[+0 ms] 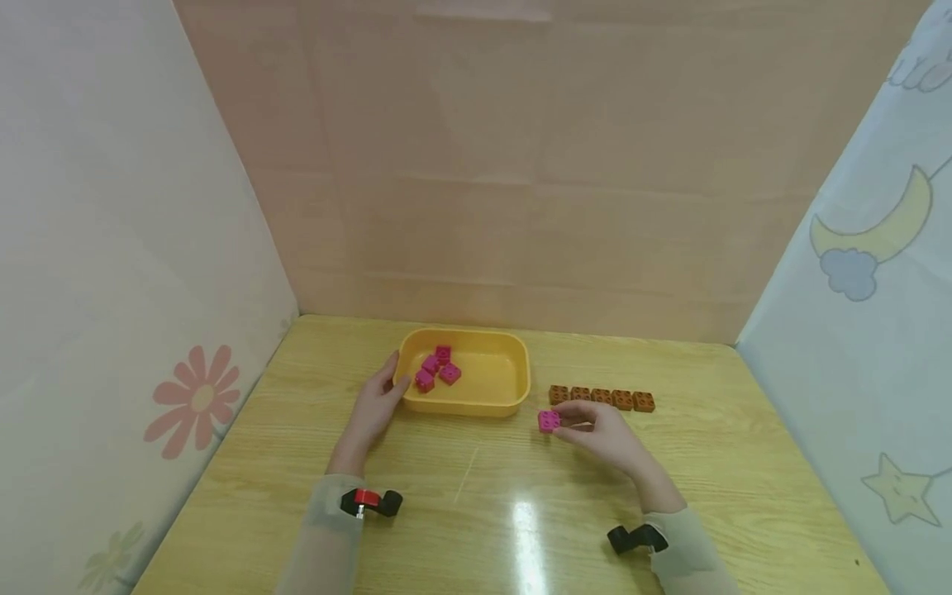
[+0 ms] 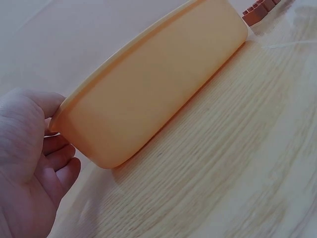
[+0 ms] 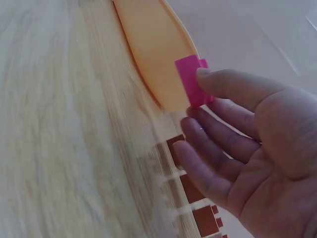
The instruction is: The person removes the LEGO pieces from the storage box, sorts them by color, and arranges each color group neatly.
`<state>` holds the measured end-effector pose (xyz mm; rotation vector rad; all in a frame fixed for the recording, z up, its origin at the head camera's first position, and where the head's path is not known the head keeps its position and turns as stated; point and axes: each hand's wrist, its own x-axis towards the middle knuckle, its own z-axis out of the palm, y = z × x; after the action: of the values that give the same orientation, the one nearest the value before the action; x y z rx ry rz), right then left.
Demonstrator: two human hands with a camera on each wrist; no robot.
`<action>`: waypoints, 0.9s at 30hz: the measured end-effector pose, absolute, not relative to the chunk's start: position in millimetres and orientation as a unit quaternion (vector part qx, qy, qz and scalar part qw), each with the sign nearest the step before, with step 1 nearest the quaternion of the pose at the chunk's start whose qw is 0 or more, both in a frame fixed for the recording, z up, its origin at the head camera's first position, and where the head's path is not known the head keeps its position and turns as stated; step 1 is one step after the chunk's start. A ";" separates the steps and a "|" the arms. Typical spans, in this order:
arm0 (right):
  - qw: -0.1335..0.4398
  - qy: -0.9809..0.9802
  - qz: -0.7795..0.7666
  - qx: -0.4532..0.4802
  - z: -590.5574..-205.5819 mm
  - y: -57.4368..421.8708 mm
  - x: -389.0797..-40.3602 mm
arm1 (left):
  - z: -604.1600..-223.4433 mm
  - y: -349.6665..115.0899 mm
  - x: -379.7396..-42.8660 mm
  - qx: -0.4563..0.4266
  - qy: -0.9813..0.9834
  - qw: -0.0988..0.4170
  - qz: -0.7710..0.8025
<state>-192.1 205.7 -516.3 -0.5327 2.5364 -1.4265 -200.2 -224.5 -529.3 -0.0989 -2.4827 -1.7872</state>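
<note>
A yellow plastic tray (image 1: 491, 409) stands on the table with several pink toy bricks (image 1: 449, 374) in its left part. My left hand (image 1: 375, 402) grips the tray's left end; in the left wrist view the thumb lies over the rim of the tray (image 2: 148, 89) and the fingers curl below it. Between thumb and fingertips my right hand (image 1: 602, 430) pinches one pink toy brick (image 1: 549, 421), studs up, just right of the tray. The right wrist view shows this brick (image 3: 190, 82) held above the table, with the other fingers loosely bent.
A row of several brown toy bricks (image 1: 643, 402) lies right of the tray, just beyond my right hand. The wooden table (image 1: 461, 512) ends at a pinkish back wall (image 1: 521, 207). Patterned white panels stand at the left (image 1: 111, 248) and right (image 1: 833, 364).
</note>
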 end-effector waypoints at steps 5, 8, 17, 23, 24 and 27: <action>0.100 0.878 -0.446 -0.145 -518.3 213.8 -194.2 | -531.3 -224.8 -201.9 -0.033 -0.808 0.043 -0.586; 0.098 0.883 -0.439 -0.133 -521.0 216.6 -196.1 | -532.3 -224.9 -202.1 -0.032 -0.808 0.042 -0.586; 0.105 0.885 -0.437 -0.118 -525.6 220.6 -197.2 | -533.0 -225.1 -201.9 -0.027 -0.806 0.036 -0.591; 0.103 0.886 -0.436 -0.118 -526.8 221.3 -197.2 | -533.8 -225.3 -202.1 -0.029 -0.807 0.038 -0.588; 0.103 0.886 -0.437 -0.118 -526.9 221.2 -197.3 | -533.9 -225.3 -202.2 -0.029 -0.807 0.039 -0.588; 0.103 0.886 -0.437 -0.118 -527.9 221.1 -198.5 | -533.4 -225.3 -202.0 -0.030 -0.807 0.041 -0.588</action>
<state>-198.5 221.1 -527.9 -0.3483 2.6143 -1.2904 -202.0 -225.3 -533.4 -0.0917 -2.4713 -1.8017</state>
